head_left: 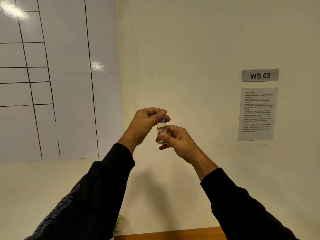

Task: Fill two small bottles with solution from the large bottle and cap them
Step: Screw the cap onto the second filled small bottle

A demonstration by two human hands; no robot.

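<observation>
Capping step: the right hand (174, 137) grips the small bottle (161, 131), upright and holding clear solution, while the left hand (147, 121) pinches its blue cap (163, 120). The next move likely calls for twisting the cap tight.

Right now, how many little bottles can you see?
1. The small bottle is held up in front of the wall: the right hand grips its body, the left hand pinches its blue cap. Any other bottles are out of view.

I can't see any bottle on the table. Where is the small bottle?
Mid-frame in the head view, raised before the wall: right hand holds the small bottle, left hand pinches its blue cap.
</observation>
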